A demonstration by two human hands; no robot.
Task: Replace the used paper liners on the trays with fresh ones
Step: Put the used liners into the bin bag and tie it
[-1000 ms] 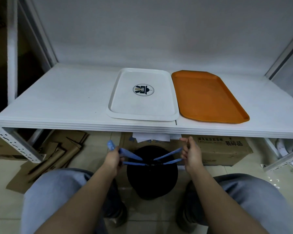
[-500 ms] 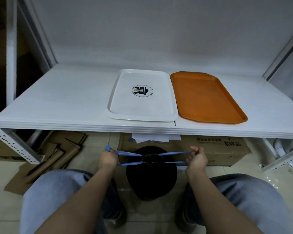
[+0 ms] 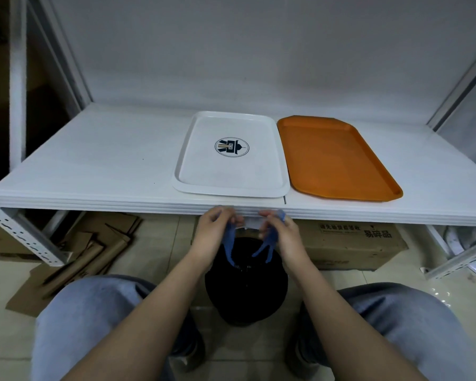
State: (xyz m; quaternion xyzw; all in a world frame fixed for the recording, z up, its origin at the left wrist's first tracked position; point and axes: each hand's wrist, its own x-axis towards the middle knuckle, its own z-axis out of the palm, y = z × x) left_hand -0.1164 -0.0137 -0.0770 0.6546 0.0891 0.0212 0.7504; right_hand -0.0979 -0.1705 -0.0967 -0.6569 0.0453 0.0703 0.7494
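Observation:
A white tray (image 3: 231, 185) with a round logo lies on the shelf, and an orange tray (image 3: 338, 160) lies right beside it. Neither tray carries a liner. Below the shelf edge stands a black bin bag (image 3: 246, 290) with blue drawstrings (image 3: 228, 244). My left hand (image 3: 216, 233) pinches the left blue strings and my right hand (image 3: 280, 235) pinches the right ones. Both hands are close together just above the bag's closed mouth. A bit of white paper (image 3: 249, 224) shows between the hands, under the shelf.
The white shelf (image 3: 107, 163) spans the view, with metal uprights (image 3: 17, 86) at both sides. A cardboard box (image 3: 349, 243) sits on the floor behind the bag. Flattened cardboard (image 3: 74, 251) lies on the tiles at the left. My knees frame the bag.
My hands pulled the blue strings wide apart, then came together and rose to just under the shelf edge. The strings now hang down slack from my fingers to the bag.

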